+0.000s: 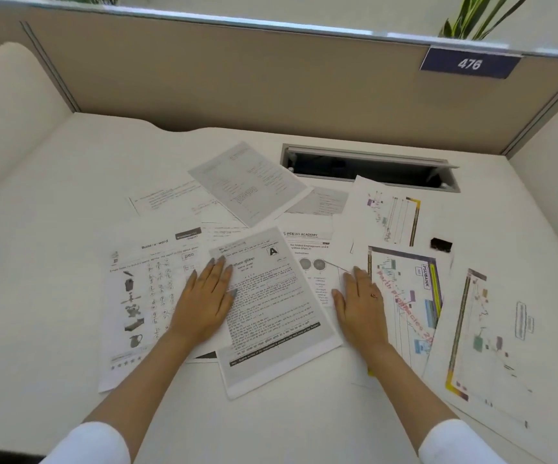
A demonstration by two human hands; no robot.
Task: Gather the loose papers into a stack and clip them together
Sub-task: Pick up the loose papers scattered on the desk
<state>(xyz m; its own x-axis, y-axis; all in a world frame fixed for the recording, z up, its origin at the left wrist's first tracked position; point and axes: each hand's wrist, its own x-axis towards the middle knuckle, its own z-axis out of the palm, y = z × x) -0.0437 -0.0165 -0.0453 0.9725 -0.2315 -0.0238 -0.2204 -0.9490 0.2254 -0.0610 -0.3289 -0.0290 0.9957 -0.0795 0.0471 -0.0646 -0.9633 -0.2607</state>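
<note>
Several loose printed papers lie scattered and overlapping across the white desk (53, 202). A grey exam sheet marked "A" (270, 309) lies in the middle, on top. My left hand (203, 296) rests flat with straight fingers on that sheet's left edge and on the "Build-a-word" worksheet (143, 296). My right hand (359, 303) lies flat on the papers beside a colourful chart sheet (408, 296). Another chart page (485, 333) lies far right, and more sheets (247, 182) spread behind. A small black binder clip (441, 244) sits on the desk at the right, beyond my right hand.
A beige partition (237, 78) with a blue tag "476" (469, 63) closes the back of the desk. An open cable slot (368, 167) is set into the desk behind the papers. A green plant (481, 15) shows over the partition at the top right.
</note>
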